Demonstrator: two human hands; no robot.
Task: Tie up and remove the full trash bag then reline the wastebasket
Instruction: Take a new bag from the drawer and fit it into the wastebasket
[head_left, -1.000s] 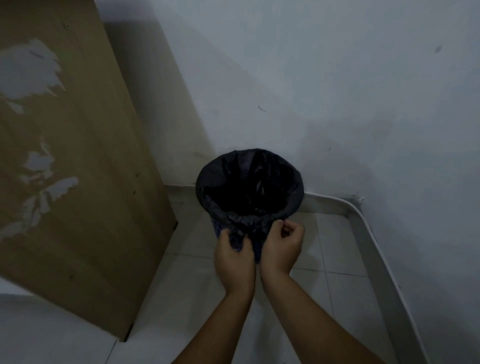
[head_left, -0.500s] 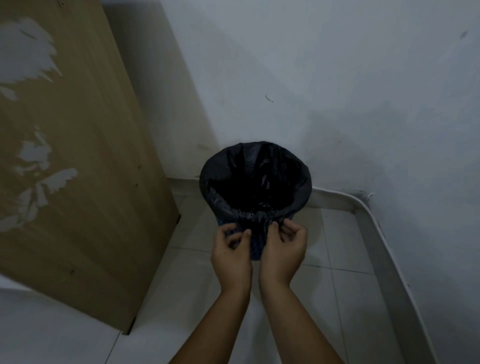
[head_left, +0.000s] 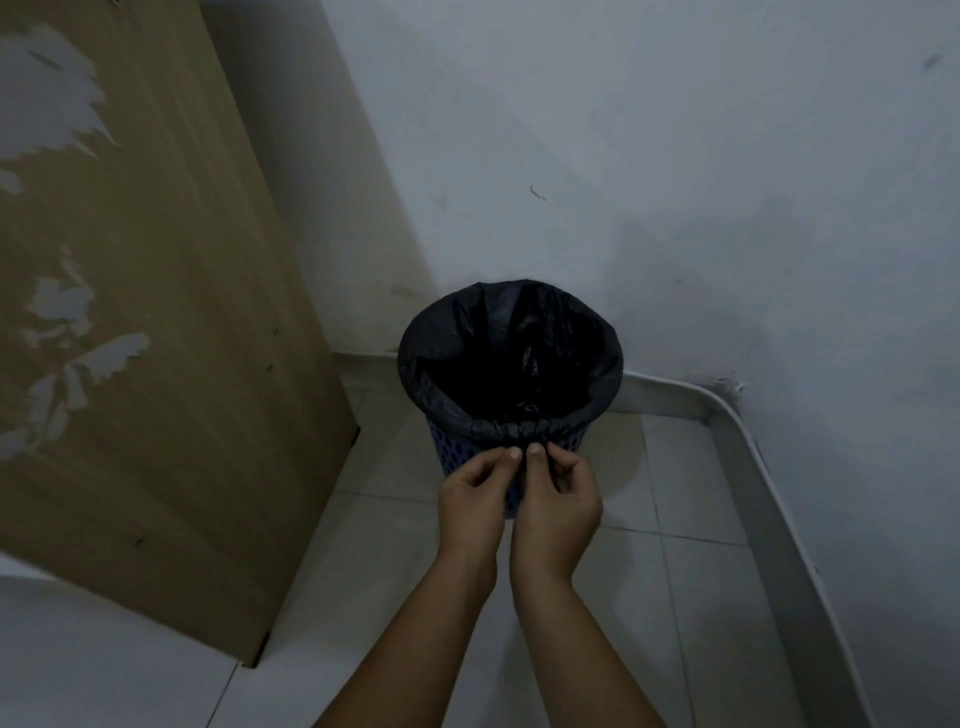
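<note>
A small blue perforated wastebasket (head_left: 451, 453) stands on the tiled floor in a corner of the room. A black trash bag (head_left: 467, 332) lines it, its edge folded over the rim and bunched at the near side. My left hand (head_left: 475, 496) and my right hand (head_left: 558, 501) are side by side just below that bunched edge, fingertips pinching the gathered black plastic at the front of the rim. The bag's inside is dark and I cannot see what it holds.
A tall wooden panel (head_left: 171, 322) with peeled patches stands to the left, close to the basket. White walls (head_left: 675, 182) meet behind it, with a pale baseboard (head_left: 753, 467) running along the right. Light floor tiles (head_left: 675, 597) lie around my arms.
My hands have come closer together at the front of the rim, and the loose plastic they held lower down is now drawn up tight under the rim.
</note>
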